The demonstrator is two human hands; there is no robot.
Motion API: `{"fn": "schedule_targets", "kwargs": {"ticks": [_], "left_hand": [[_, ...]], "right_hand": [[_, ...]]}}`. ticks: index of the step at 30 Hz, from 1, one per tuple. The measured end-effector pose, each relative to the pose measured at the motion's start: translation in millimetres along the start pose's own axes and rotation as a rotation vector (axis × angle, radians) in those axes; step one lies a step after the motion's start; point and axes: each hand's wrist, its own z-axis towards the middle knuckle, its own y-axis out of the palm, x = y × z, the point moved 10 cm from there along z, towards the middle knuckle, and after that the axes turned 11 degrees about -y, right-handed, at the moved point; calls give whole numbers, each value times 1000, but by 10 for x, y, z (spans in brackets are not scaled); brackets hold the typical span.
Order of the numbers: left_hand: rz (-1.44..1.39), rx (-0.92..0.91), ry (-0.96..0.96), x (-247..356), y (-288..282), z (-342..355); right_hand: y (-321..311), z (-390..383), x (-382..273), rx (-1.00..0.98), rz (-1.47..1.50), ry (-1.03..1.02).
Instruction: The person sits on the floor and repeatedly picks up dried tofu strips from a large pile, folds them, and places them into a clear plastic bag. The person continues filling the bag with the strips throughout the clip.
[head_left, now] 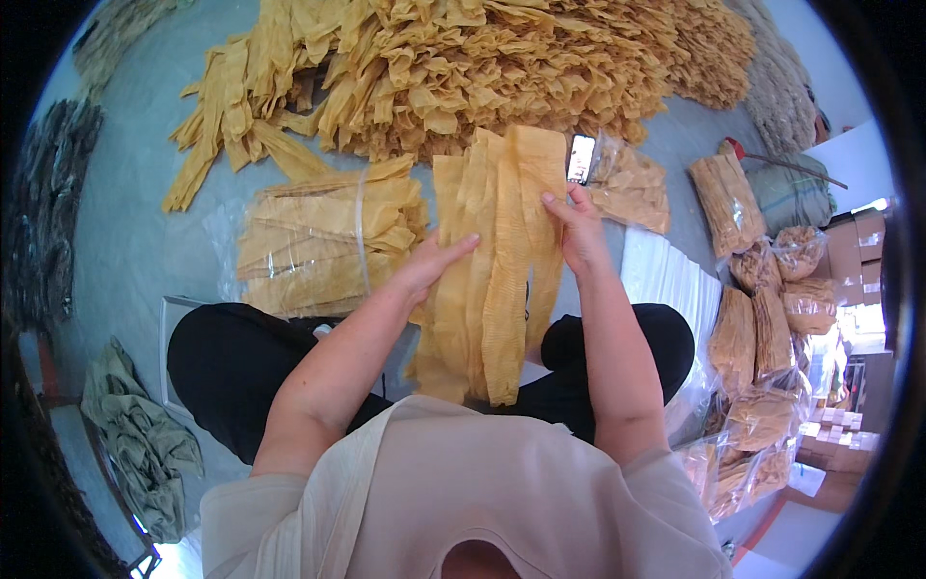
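A stack of long, crinkled yellow-brown strips (497, 270) is held up in front of my lap, its lower end hanging between my knees. My left hand (429, 265) grips its left edge, thumb on top and the other fingers hidden underneath. On the right edge, higher up, is my right hand (581, 227), its thumb over the strips and fingers behind. Just beyond the right hand lies a phone (580, 159) with a lit screen. To the left of the stack sits a bundle of similar strips (309, 236) in clear plastic, with a pale band around it.
A large heap of loose yellow-brown strips (482, 72) covers the floor ahead. Flat white plastic sheeting (666, 275) lies by my right knee. Packed bags (733, 333) and cardboard boxes (854, 251) stand at the right. Crumpled green cloth (140, 439) is at the left.
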Motion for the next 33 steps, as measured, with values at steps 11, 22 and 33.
{"fn": "schedule_targets", "kwargs": {"ticks": [11, 22, 33], "left_hand": [[13, 87, 38, 83, 67, -35], [-127, 189, 84, 155, -62, 7], [-143, 191, 122, 6, -66, 33]], "right_hand": [[-5, -131, 26, -44, -238, 182], [346, -48, 49, -64, -36, 77], [168, -247, 114, -231, -297, 239]]}}
